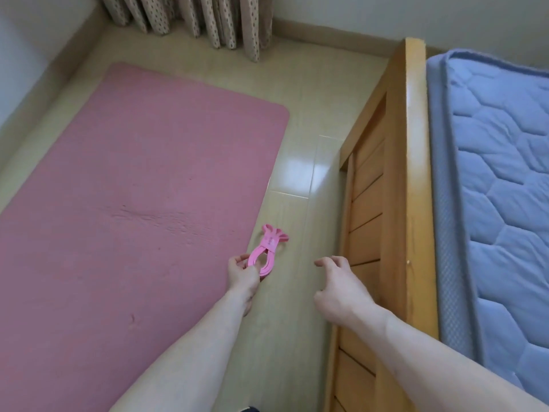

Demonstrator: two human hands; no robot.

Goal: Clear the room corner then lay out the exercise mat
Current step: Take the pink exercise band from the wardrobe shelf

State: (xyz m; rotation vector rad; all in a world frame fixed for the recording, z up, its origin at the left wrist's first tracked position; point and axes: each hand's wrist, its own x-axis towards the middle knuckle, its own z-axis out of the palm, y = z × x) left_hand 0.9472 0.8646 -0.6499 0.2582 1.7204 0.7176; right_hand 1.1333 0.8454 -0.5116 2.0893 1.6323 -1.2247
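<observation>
A pink exercise mat (142,185) lies flat on the tiled floor, reaching toward the room corner by the curtain. My left hand (242,270) pinches a folded pink resistance band (266,252) just off the mat's right edge, above the floor. To the right of the band, my right hand (338,289) hovers with loosely curled fingers and holds nothing.
A wooden bed frame (392,203) with a blue quilted mattress (499,188) runs along the right side. A patterned curtain (208,19) hangs at the far wall. A strip of bare tiled floor (309,120) lies between mat and bed.
</observation>
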